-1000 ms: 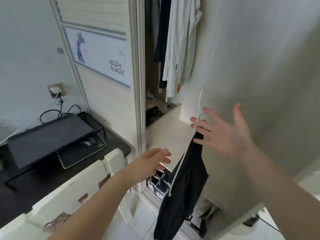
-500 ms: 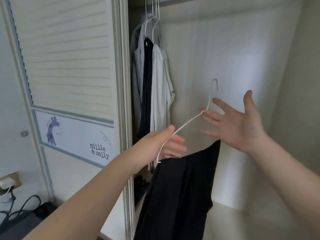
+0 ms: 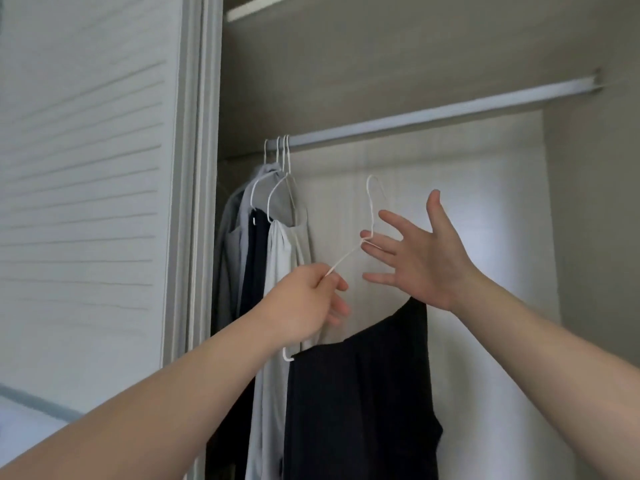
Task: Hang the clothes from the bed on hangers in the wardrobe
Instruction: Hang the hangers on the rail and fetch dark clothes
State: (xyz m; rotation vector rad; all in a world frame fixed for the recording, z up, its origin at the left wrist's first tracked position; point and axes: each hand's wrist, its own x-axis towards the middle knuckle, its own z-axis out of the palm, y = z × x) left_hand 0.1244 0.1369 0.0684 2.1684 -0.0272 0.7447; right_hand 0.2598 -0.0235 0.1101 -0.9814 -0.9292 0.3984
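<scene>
The left hand (image 3: pixel 304 299) pinched the hanger (image 3: pixel 344 258) by its sloping wire, while the right hand (image 3: pixel 426 261) was spread open, straight fingers (image 3: pixel 377 245) touching the neck, the hook above them under the rail (image 3: pixel 415 119), and the black garment (image 3: pixel 356 393) hung just below both hands.

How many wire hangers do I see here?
4. Three rail hangers hook over the left end of the rail, carrying clothes; the held hanger, with a black garment, is between the left hand and right hand. Clothes may hide more.
</scene>
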